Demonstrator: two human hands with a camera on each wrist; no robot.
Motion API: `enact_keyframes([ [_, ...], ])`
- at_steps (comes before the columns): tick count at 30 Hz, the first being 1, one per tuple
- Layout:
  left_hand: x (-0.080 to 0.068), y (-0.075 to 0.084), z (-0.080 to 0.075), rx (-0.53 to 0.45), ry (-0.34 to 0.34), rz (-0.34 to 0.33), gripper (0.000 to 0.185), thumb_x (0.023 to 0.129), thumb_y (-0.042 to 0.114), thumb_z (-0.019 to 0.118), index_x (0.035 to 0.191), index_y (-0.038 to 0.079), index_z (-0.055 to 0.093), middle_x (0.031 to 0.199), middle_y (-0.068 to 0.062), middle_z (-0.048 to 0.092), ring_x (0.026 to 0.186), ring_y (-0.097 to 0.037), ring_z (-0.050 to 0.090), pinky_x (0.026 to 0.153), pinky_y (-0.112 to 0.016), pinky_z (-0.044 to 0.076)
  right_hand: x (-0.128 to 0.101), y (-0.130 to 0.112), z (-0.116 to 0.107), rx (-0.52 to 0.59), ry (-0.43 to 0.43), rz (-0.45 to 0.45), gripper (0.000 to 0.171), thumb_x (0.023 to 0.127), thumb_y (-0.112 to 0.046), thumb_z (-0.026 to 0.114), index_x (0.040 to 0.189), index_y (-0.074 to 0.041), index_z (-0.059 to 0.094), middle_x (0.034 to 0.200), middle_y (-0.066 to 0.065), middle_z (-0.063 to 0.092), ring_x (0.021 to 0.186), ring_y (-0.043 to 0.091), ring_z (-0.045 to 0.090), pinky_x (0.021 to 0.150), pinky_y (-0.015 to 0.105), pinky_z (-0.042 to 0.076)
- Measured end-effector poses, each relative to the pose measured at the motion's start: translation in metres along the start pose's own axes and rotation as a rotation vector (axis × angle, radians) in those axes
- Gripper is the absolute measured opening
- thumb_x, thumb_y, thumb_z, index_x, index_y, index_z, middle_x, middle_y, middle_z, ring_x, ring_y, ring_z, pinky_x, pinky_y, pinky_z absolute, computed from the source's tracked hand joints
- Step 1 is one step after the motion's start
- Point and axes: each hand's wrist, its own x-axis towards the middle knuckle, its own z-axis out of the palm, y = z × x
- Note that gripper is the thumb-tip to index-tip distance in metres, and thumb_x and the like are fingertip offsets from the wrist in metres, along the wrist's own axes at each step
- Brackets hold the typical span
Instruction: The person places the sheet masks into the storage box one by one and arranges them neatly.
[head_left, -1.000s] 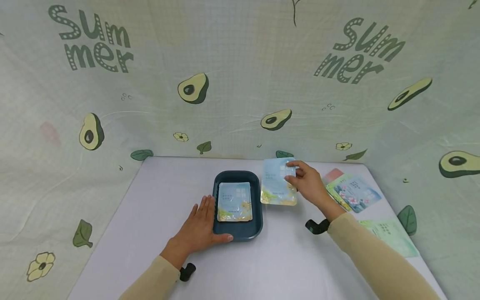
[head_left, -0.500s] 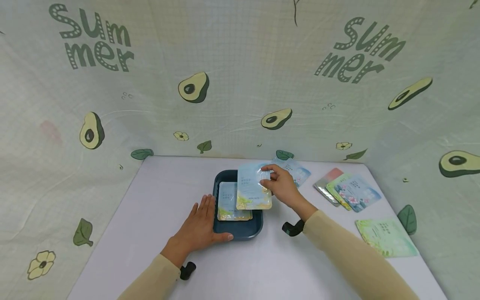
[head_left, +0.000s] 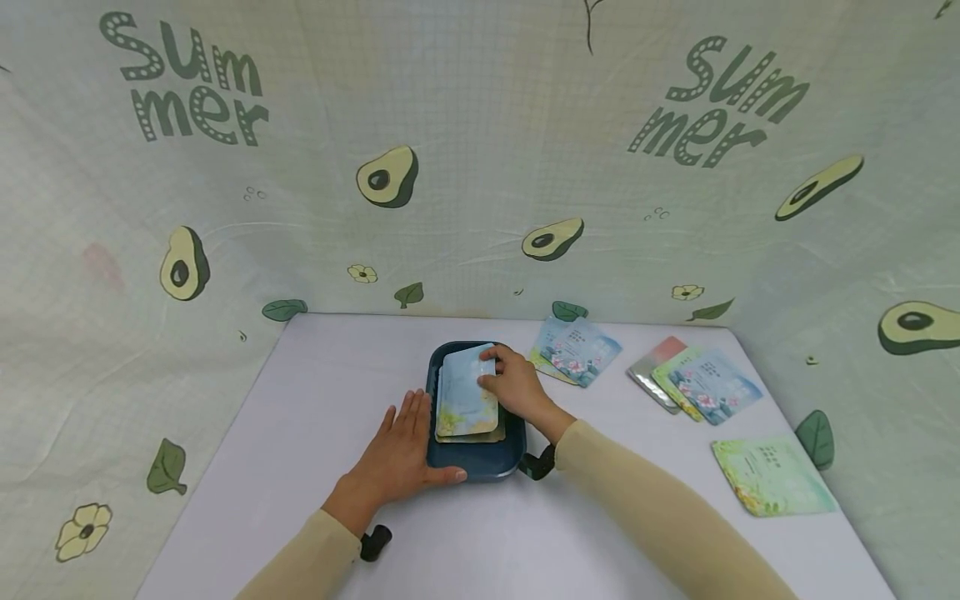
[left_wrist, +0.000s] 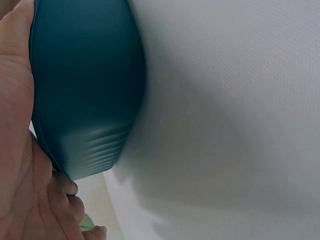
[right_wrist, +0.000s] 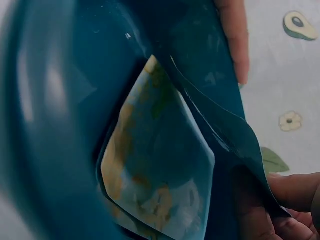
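My right hand (head_left: 516, 390) pinches a blue sachet (head_left: 467, 390) and holds it over another sachet inside the dark teal tray (head_left: 476, 461) at mid-desk. My left hand (head_left: 401, 454) lies flat, fingers straight, against the tray's left wall.

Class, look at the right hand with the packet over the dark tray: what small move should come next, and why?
Probably lower the packet flat and let go. The right hand pinches its far corner, and it sits tilted over the packet already lying in the tray, nearly lined up with it. The left hand rests flat against the tray's side, steadying it, so little seems left but the release.
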Motion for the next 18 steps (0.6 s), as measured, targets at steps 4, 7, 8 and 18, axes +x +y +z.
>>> enact_keyframes([
  [4, 0.0, 0.001, -0.001, -0.014, -0.003, -0.002, 0.136, 0.082, 0.091, 0.058, 0.167, -0.005, 0.012, 0.175, -0.024, 0.012, 0.164, -0.039, 0.009, 0.13, -0.062, 0.017, 0.002, 0.001, 0.006, -0.052, -0.024, 0.005, 0.032, 0.097, -0.013, 0.076, 0.128, -0.012, 0.07, 0.117, 0.017, 0.073, 0.097, 0.029, 0.071, 0.079, 0.042, 0.058],
  [7, -0.001, 0.001, -0.002, -0.019, -0.004, -0.003, 0.136, 0.082, 0.09, 0.059, 0.167, -0.005, 0.012, 0.175, -0.024, 0.012, 0.164, -0.039, 0.009, 0.13, -0.062, 0.017, 0.004, 0.0, 0.007, -0.097, -0.058, 0.001, 0.032, 0.098, -0.015, 0.075, 0.13, -0.012, 0.069, 0.13, 0.019, 0.071, 0.115, 0.033, 0.07, 0.09, 0.048, 0.059],
  [8, -0.001, 0.001, -0.002, -0.023, -0.004, -0.003, 0.136, 0.082, 0.09, 0.059, 0.166, -0.006, 0.013, 0.175, -0.024, 0.012, 0.164, -0.039, 0.009, 0.13, -0.062, 0.017, 0.004, -0.002, 0.006, -0.12, -0.069, -0.002, 0.033, 0.098, -0.015, 0.075, 0.131, -0.011, 0.069, 0.128, 0.019, 0.072, 0.114, 0.033, 0.07, 0.089, 0.047, 0.06],
  [18, -0.001, 0.001, -0.002, -0.013, 0.004, -0.002, 0.136, 0.082, 0.09, 0.059, 0.166, -0.006, 0.013, 0.175, -0.025, 0.013, 0.164, -0.04, 0.009, 0.13, -0.062, 0.018, 0.001, -0.012, -0.003, -0.354, -0.033, 0.019, 0.044, 0.101, -0.023, 0.074, 0.14, -0.005, 0.065, 0.104, 0.014, 0.077, 0.066, 0.016, 0.066, 0.06, 0.032, 0.053],
])
